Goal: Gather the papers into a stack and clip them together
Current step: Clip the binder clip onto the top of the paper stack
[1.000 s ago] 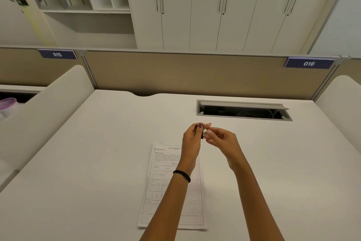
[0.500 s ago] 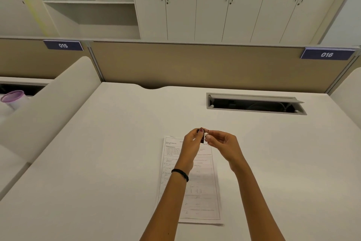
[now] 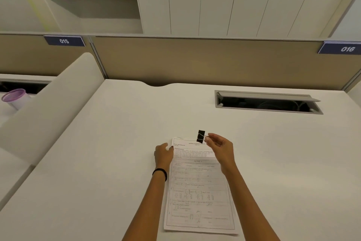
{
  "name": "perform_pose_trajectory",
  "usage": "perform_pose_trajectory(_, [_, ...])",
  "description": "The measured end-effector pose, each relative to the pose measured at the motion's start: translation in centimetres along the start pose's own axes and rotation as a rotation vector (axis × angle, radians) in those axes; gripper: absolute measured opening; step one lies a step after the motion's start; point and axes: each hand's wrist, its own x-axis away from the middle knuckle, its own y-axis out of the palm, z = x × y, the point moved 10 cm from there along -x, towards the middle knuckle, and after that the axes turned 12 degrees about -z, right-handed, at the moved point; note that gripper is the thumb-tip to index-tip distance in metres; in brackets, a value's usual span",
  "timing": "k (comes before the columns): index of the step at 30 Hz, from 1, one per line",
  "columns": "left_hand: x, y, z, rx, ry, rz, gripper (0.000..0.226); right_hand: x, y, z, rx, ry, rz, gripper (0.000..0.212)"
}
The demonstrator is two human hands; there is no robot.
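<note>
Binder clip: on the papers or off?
Off. The right hand pinches the binder clip by its wire handles, above the top edge of the papers; no sheet sits in it. The left hand touches their top-left corner.
</note>
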Motion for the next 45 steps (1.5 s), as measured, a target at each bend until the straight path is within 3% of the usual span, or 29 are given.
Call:
perform_pose_trajectory(1, [-0.8,-0.3,-0.8,-0.04,-0.015,0.027,0.03,-0.4,0.5,0.4,-0.001,0.002,-0.006,0.03])
perform_pose_trajectory(3, [-1.2,-0.7,-1.6,-0.053,-0.031,0.056,0.016,-0.8,1.4,0.9,0.023,-0.006,-0.022,0.029])
perform_pose_trajectory(6, [-1.1,-0.8,-1.0,-0.026,0.026,0.051,0.012,-1.1,2.4,2.2,0.091,-0.016,-0.049,0.031])
perform_pose_trajectory(9, [-1.8,-0.4,-1.1,-0.043,0.043,0.04,0.031,-1.1,2.8,3.8,0.113,-0.007,-0.059,0.034])
perform_pose_trajectory(19, [-3.7,-0.6,-2.2,-0.011,-0.008,0.061,0.021,-0.9,2.7,7.6,0.101,0.062,-0.076,0.035])
perform_pose_trajectory(25, [-4.3,0.1,-1.6,-0.206,-0.015,0.071,0.032,-1.0,2.2,8.1,0.028,0.084,-0.058,0.031])
perform_pose_trajectory(28, [-5.1,0.4,-1.2,-0.249,0.008,0.023,0.023,-1.1,2.2,8.1,0.014,0.084,-0.058,0.029])
perform_pose_trajectory(30, [-5.4,0.5,-0.9,-0.273,0.029,-0.004,0.041,-1.0,2.2,8.2,0.0,0.08,-0.06,0.029])
perform_pose_trajectory(32, [-5.8,0.7,-0.8,-0.268,0.066,-0.008,0.044,-1.0,2.0,8.2,-0.007,0.08,-0.056,0.03])
perform_pose_trajectory(35, [-5.5,1.6,-0.6,-0.064,0.136,-0.049,0.033,-1.0,1.9,8.4,-0.021,0.083,-0.053,0.03])
perform_pose_trajectory(38, [-5.4,3.1,-0.8,0.267,0.12,-0.202,0.014,-1.1,1.9,8.4,-0.034,0.088,-0.051,0.031])
perform_pose_trajectory(41, [-6.1,4.7,-0.7,0.494,0.095,-0.41,0.03,-1.2,1.8,8.7,-0.052,0.103,-0.052,0.031])
perform_pose_trajectory(45, [-6.6,5.5,0.0,0.55,0.058,-0.559,0.026,-1.1,1.9,8.5,-0.056,0.105,-0.064,0.028])
